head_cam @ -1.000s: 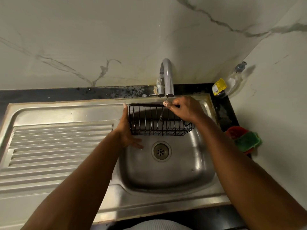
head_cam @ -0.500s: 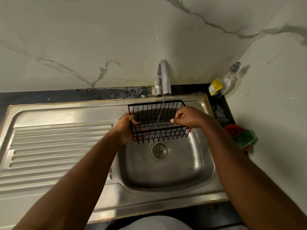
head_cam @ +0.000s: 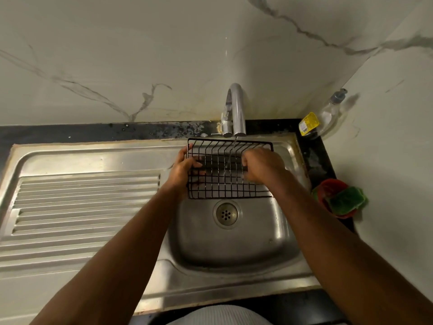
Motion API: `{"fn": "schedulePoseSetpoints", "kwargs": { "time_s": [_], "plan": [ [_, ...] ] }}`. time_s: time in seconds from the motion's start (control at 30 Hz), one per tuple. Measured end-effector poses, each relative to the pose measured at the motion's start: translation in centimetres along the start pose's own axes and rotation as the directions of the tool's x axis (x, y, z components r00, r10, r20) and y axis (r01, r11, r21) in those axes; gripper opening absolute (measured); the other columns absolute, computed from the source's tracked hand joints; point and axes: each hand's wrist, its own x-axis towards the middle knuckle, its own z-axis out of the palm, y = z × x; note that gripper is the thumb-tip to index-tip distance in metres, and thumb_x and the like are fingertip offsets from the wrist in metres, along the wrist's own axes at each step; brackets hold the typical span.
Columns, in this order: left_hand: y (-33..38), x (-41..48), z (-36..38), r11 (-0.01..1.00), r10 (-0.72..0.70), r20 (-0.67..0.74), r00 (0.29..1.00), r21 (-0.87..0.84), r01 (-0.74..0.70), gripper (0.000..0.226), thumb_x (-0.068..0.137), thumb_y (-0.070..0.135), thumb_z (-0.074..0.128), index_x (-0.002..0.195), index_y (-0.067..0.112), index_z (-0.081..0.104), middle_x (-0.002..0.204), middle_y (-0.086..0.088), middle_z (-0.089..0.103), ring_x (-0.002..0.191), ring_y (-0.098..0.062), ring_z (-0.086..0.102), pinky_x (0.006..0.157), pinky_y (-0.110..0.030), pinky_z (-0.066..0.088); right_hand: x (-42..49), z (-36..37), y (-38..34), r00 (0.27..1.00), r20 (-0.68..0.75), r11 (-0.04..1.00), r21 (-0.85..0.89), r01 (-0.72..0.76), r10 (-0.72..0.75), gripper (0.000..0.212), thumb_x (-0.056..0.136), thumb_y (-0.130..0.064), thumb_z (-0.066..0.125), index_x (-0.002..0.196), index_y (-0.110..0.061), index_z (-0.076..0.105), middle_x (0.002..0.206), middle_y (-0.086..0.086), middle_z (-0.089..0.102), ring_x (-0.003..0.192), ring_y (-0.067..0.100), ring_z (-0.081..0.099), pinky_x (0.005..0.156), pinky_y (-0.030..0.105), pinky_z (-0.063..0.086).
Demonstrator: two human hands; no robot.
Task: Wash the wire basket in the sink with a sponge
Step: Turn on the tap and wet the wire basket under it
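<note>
A black wire basket (head_cam: 220, 184) hangs over the far half of the steel sink (head_cam: 234, 245), its grid bottom turned up toward me. My left hand (head_cam: 185, 168) grips its left end. My right hand (head_cam: 262, 166) holds its right side, fingers hooked through the wires. A thin stream of water falls from the chrome tap (head_cam: 236, 109) onto the basket. A green sponge (head_cam: 346, 200) lies in a red bowl (head_cam: 328, 188) on the counter to the right, apart from both hands.
A ribbed steel draining board (head_cam: 82, 207) lies to the left of the basin. A clear soap bottle (head_cam: 328, 113) with a yellow label stands in the back right corner. The drain (head_cam: 226, 213) sits below the basket. Marble walls close the back and right.
The basket has been rotated in both hands, from side wall facing me to its grid bottom facing me, and stays under the running water.
</note>
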Motion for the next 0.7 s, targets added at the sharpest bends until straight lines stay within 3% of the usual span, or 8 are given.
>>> {"fn": "schedulePoseSetpoints", "kwargs": {
  "time_s": [0.1, 0.17, 0.23, 0.3, 0.43, 0.57, 0.63, 0.7],
  "plan": [
    [-0.1, -0.2, 0.1, 0.999, 0.025, 0.043, 0.999, 0.047, -0.027, 0.061, 0.094, 0.007, 0.048, 0.144, 0.042, 0.047, 0.135, -0.009, 0.065, 0.116, -0.044, 0.065, 0.099, -0.062, 0.054, 1.1, 1.2, 0.6, 0.98, 0.16, 0.806, 0.592, 0.0, -0.117, 0.019, 0.099, -0.039, 0.065, 0.103, -0.021, 0.071, 0.096, 0.003, 0.074, 0.085, 0.015, 0.071, 0.071, 0.03, 0.054],
    [-0.4, -0.2, 0.0, 0.999, 0.017, 0.054, 0.998, 0.034, -0.019, 0.062, 0.094, 0.01, 0.048, 0.149, 0.037, 0.044, 0.136, -0.008, 0.065, 0.111, -0.039, 0.068, 0.095, -0.057, 0.057, 1.4, 2.5, 1.1, 0.973, 0.23, 0.404, 0.894, -0.197, -0.035, 0.029, 0.107, -0.033, 0.052, 0.11, -0.011, 0.071, 0.103, 0.013, 0.076, 0.092, 0.022, 0.074, 0.076, 0.031, 0.057],
    [-0.9, -0.2, -0.2, 1.0, -0.016, 0.061, 0.998, 0.001, 0.016, 0.068, 0.086, 0.017, 0.051, 0.152, 0.03, 0.044, 0.136, -0.009, 0.065, 0.106, -0.035, 0.07, 0.091, -0.053, 0.059, 1.7, 3.6, 1.1, 0.956, 0.292, -0.107, 0.95, -0.292, -0.019, 0.038, 0.11, -0.026, 0.042, 0.121, 0.0, 0.067, 0.106, 0.016, 0.075, 0.105, 0.031, 0.071, 0.082, 0.033, 0.057],
    [-1.3, -0.1, -0.1, 0.998, -0.048, 0.058, 0.997, -0.03, 0.05, 0.063, 0.087, 0.02, 0.05, 0.15, 0.028, 0.048, 0.133, -0.011, 0.067, 0.105, -0.034, 0.07, 0.093, -0.056, 0.058, 1.9, 4.0, -0.2, 0.939, 0.32, -0.329, 0.88, -0.343, -0.124, 0.041, 0.11, -0.022, 0.037, 0.128, 0.004, 0.063, 0.111, 0.016, 0.074, 0.113, 0.032, 0.069, 0.086, 0.034, 0.057],
    [-1.8, 0.2, 1.1, 0.997, -0.055, 0.07, 0.996, -0.05, 0.058, 0.038, 0.096, 0.03, 0.046, 0.123, 0.041, 0.069, 0.116, -0.011, 0.074, 0.114, -0.041, 0.068, 0.099, -0.062, 0.055, 1.9, 3.3, -5.5, 0.875, 0.343, -0.169, 0.893, -0.417, -0.342, 0.036, 0.108, -0.021, 0.044, 0.136, -0.006, 0.063, 0.125, 0.01, 0.072, 0.122, 0.027, 0.067, 0.097, 0.038, 0.055],
    [-0.9, 0.5, 0.6, 0.999, 0.015, 0.064, 0.998, -0.038, -0.013, 0.057, 0.093, 0.017, 0.046, 0.148, 0.034, 0.048, 0.131, -0.01, 0.068, 0.111, -0.035, 0.068, 0.075, -0.04, 0.062, 2.3, 2.8, -4.3, 0.782, 0.466, 0.096, 0.876, -0.472, -0.413, 0.038, 0.109, -0.034, 0.042, 0.132, -0.015, 0.065, 0.126, 0.007, 0.073, 0.121, 0.026, 0.068, 0.094, 0.043, 0.053],
    [-0.2, 0.8, -0.5, 0.997, 0.028, 0.046, 0.999, -0.077, -0.024, 0.074, 0.079, 0.014, 0.051, 0.152, 0.028, 0.043, 0.137, -0.011, 0.065, 0.107, -0.035, 0.068, 0.079, -0.044, 0.062, 2.4, 2.6, -1.6, 0.784, 0.518, 0.18, 0.855, -0.487, -0.342, 0.041, 0.109, -0.039, 0.042, 0.126, -0.013, 0.067, 0.121, 0.009, 0.075, 0.112, 0.025, 0.072, 0.092, 0.043, 0.053],
    [0.2, 1.1, -1.0, 0.992, 0.021, 0.027, 0.999, -0.127, -0.018, 0.077, 0.077, 0.009, 0.05, 0.152, 0.025, 0.042, 0.141, -0.016, 0.061, 0.106, -0.037, 0.068, 0.087, -0.05, 0.059, 2.6, 2.4, 0.3, 0.879, 0.467, 0.244, 0.867, -0.434, -0.096, 0.041, 0.109, -0.039, 0.044, 0.113, -0.01, 0.071, 0.11, 0.014, 0.077, 0.096, 0.025, 0.077, 0.087, 0.042, 0.057]
  ]
}}
